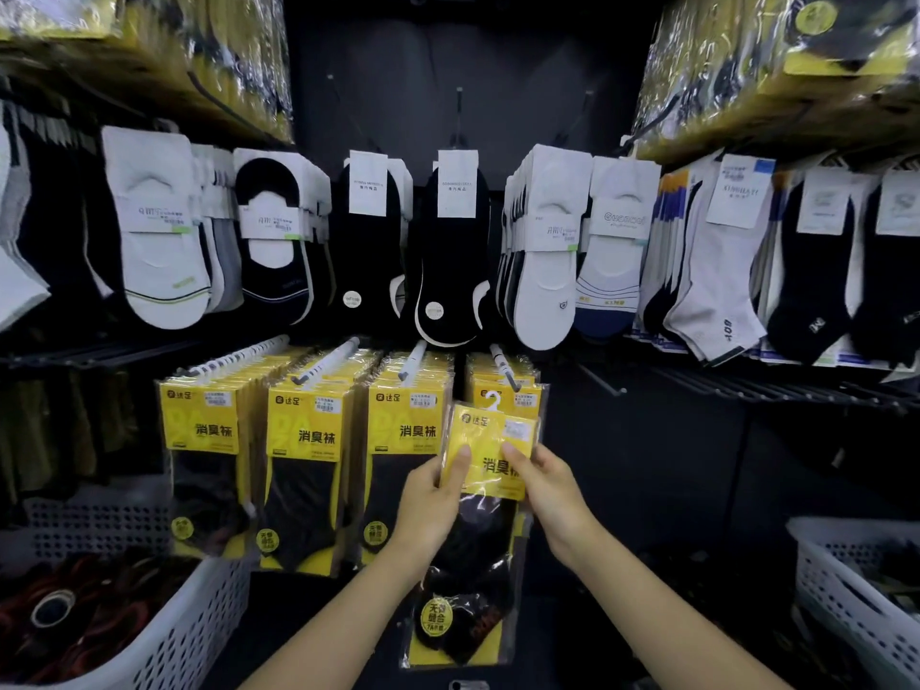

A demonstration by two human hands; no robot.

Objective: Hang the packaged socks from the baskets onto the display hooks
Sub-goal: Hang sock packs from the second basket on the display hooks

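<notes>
The sock pack (485,435), judged light and slippery, is pinched at its stiff yellow top by left hand (428,495) and right hand (547,490)

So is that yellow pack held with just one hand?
No, the left hand and the right hand both pinch the pack at its yellow card, one on each side.

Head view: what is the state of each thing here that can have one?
Held sock pack, upright, not yet hung.
Left hand, grips the pack's left edge.
Right hand, grips its right side.
Rightmost hook, carries packs; held pack's hanger near its tip.
Left basket, holds dark goods.
</notes>
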